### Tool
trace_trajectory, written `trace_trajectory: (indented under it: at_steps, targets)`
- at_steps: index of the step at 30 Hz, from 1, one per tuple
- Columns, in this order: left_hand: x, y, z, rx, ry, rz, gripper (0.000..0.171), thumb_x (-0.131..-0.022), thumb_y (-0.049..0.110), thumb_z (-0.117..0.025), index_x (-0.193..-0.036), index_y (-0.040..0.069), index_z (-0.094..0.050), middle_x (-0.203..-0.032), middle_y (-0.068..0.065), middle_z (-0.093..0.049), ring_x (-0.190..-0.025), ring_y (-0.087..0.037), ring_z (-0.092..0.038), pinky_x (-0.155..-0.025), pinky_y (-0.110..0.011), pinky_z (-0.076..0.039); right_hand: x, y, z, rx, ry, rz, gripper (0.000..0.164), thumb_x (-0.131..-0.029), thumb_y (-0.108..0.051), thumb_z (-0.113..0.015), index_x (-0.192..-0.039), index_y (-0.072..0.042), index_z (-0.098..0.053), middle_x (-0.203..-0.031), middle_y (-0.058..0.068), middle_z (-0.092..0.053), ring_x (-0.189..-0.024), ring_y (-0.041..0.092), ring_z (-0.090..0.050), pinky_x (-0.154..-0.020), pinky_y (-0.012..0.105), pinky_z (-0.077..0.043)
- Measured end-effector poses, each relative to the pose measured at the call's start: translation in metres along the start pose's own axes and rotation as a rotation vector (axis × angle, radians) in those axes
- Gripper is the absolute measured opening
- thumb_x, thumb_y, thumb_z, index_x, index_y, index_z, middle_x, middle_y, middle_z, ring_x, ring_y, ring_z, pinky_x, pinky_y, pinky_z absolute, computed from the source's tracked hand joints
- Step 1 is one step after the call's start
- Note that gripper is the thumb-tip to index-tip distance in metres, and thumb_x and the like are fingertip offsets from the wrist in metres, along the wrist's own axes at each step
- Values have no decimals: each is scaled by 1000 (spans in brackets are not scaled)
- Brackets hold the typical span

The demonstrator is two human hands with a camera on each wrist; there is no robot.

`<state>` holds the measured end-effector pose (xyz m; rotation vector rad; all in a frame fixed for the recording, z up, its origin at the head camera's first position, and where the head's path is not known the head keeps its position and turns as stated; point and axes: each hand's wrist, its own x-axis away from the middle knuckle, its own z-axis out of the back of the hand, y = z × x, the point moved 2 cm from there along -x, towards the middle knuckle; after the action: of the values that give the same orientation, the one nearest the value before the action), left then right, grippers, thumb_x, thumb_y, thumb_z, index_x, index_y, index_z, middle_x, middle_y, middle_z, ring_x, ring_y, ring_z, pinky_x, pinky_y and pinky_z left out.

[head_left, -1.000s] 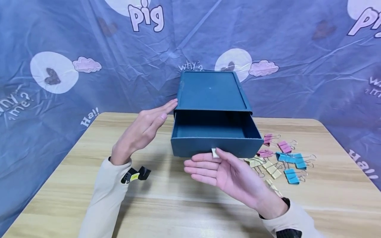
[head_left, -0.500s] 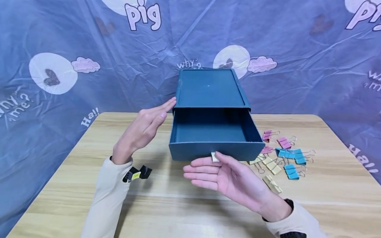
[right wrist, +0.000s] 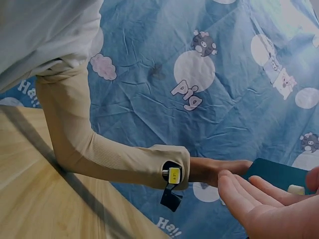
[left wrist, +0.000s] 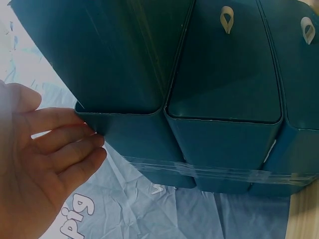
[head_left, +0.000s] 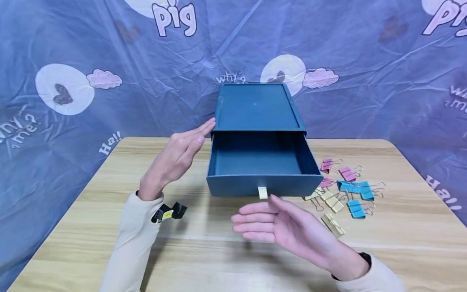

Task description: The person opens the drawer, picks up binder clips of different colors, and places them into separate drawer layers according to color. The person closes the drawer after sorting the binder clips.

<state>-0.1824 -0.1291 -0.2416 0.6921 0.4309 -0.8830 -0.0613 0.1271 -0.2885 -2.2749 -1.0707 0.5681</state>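
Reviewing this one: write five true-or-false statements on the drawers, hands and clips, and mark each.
1. The top drawer is pulled open. True.
2. The right hand grips the drawer's pull tab. False: its fingers are extended, apart from the tab.
3. The left hand is beside the drawer cabinet. True.
4. The binder clips lie inside the drawer. False: they lie on the table.
5. Two lower drawers are shut. True.
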Motion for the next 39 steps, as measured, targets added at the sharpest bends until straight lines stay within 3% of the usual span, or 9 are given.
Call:
trace_trajectory:
  at_steps: [4,9,14,17,19,26,32,39]
  targets:
    - [0,0,0,-5,13,-2,45,-106,21,-28,-141,0,-47,-145,-10,-46,-134,-19,-41,-110,-34,-35,21,-9,-1,136,-73,50,54,-105,-9,-1,-138,17,-36,-141,33,-42,-132,44,-39,-111,48,-29]
    - [1,0,0,-21,23,-14,44,-106,20,-28,-140,-2,-47,-145,-12,-46,-134,-20,-42,-109,-35,-35,55,-22,9,480,-92,99,47,-100,8,-5,-137,22,-32,-140,35,-41,-130,43,-41,-109,45,-33]
    - [2,0,0,-27,24,-13,44,-106,20,-28,-140,-2,-47,-145,-12,-45,-134,-21,-41,-110,-35,-35,88,-30,24,993,223,-17,40,-103,5,-30,-137,2,-49,-134,19,-55,-121,30,-56,-99,28,-46]
    - [2,0,0,-27,26,-15,44,-106,19,-28,-140,-2,-47,-145,-13,-45,-134,-22,-42,-110,-34,-34,101,-33,32,1180,372,-75,36,-101,-1,-44,-135,-8,-55,-131,11,-60,-117,20,-59,-91,23,-50]
    - [1,0,0,-26,24,-18,44,-106,19,-28,-140,-2,-47,-145,-13,-45,-134,-22,-41,-110,-34,-34,107,-34,37,1211,399,-50,36,-100,0,-48,-134,-6,-55,-130,12,-60,-117,17,-59,-89,23,-51]
    - [0,1,-2,-17,15,-20,45,-107,19,-26,-140,-3,-46,-145,-13,-45,-135,-21,-41,-110,-34,-34,121,-41,48,1170,448,18,40,-95,8,-52,-135,3,-50,-131,14,-59,-118,17,-58,-90,25,-51]
    - [0,1,-3,-26,24,-20,45,-107,19,-27,-140,-3,-46,-145,-13,-45,-134,-21,-42,-109,-34,-35,125,-42,57,1300,510,51,45,-91,6,-60,-135,-1,-53,-134,3,-58,-121,5,-55,-90,19,-49]
    - [0,0,-5,-26,32,-23,44,-106,17,-27,-140,-4,-46,-145,-14,-46,-134,-21,-42,-109,-34,-35,129,-41,70,1451,501,137,53,-83,15,-64,-133,2,-54,-133,-3,-59,-121,-2,-52,-91,12,-45]
